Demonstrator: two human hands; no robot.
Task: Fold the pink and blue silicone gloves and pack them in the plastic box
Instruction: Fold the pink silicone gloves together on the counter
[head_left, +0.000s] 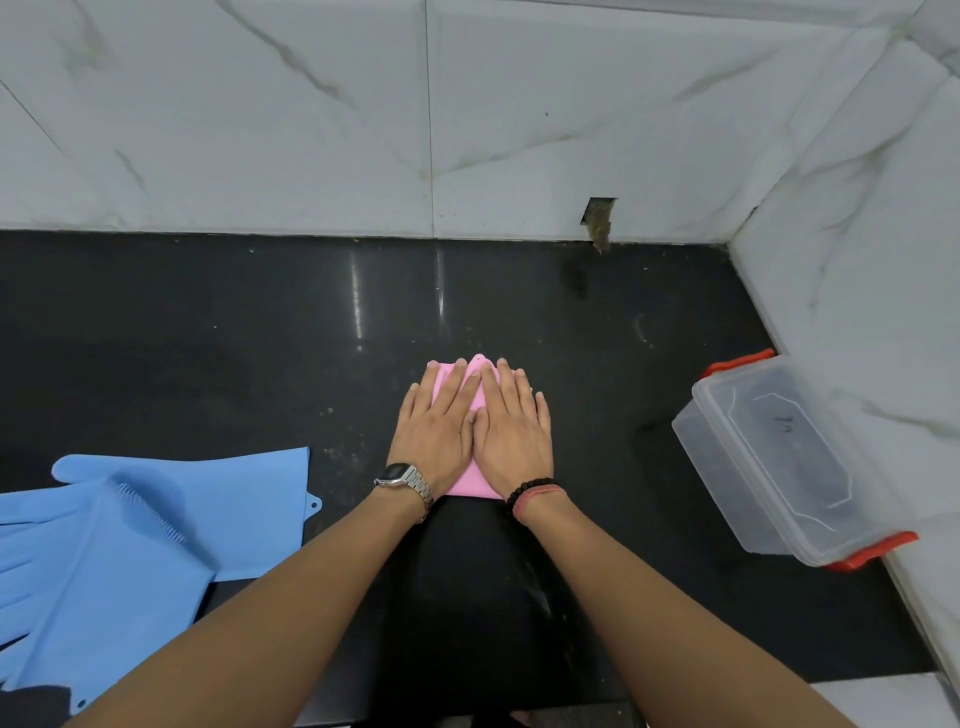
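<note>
Folded pink silicone gloves (470, 486) lie on the black countertop (260, 338) in the middle of the view. My left hand (434, 431) and my right hand (511, 431) rest flat on top of them, side by side, fingers spread and pointing away from me. Only pink edges show around the hands. Blue silicone gloves (130, 545) lie flat and overlapping at the lower left, bristle side up. The clear plastic box (769, 457) with red latches stands at the right, its lid on.
White marble-tiled walls (467, 130) close off the back and the right side of the counter. A small hole in the back wall (600, 218) sits above the counter edge. The counter's front edge runs along the bottom of the view.
</note>
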